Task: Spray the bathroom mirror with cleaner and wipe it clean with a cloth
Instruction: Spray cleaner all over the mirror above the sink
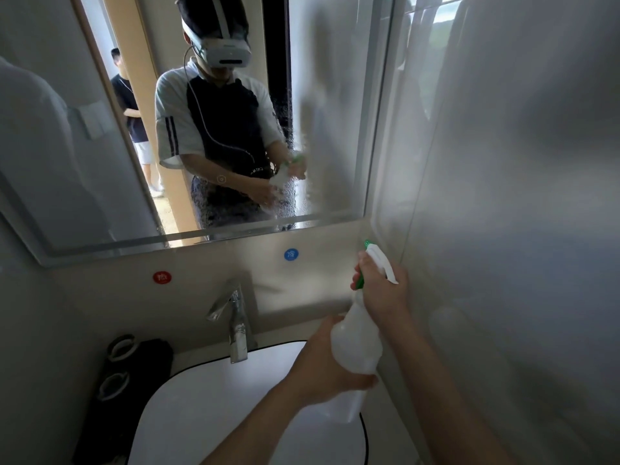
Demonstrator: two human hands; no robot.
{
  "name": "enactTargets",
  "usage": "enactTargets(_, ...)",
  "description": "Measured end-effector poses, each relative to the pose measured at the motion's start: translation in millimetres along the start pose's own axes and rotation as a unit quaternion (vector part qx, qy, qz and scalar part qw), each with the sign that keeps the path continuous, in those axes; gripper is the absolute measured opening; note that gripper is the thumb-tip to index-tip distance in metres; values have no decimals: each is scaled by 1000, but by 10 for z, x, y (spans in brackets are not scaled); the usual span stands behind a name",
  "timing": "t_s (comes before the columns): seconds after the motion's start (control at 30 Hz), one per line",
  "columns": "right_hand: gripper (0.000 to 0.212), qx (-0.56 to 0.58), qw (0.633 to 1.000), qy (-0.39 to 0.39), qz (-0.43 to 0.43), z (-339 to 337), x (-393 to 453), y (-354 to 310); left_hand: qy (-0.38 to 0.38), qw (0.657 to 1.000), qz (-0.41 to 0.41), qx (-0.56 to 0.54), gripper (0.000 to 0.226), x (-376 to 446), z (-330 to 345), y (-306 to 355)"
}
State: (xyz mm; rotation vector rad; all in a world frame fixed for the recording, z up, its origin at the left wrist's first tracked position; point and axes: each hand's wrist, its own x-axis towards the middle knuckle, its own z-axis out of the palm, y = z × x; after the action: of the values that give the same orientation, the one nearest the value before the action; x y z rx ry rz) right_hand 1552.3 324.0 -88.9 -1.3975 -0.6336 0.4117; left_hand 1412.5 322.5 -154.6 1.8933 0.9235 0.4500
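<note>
Over the right side of the basin, both hands hold a translucent white spray bottle (356,337) with a white-and-green trigger head. The right hand (382,290) grips the neck, its fingers (360,263) curled round the front of the head at the trigger; the nozzle points up and away toward the mirror (235,129). The left hand (327,364) cups the bottle's body from below, its fingers wrapped round the far side and mostly hidden.

Fine droplets and misty streaks cover the mirror's lower right part. Below the glass, a red sticker (162,277) and a blue sticker (291,254) sit on the wall panel above a chrome faucet (235,320). The white sink (214,404) has a dark rim, and a black holder (131,370) stands on the surface to its left. Pale, glossy wall fills the right side.
</note>
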Motion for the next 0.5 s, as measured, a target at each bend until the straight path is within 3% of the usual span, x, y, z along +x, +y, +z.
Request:
enactTargets(0.2,43,-24,999,-28,-29,-42,-28,-88,-1,1000,8,16,97,36,-3,42)
enactTargets(0.5,36,-24,999,15,19,-41,-9,25,-20,1000,13,18,83,16,21,4)
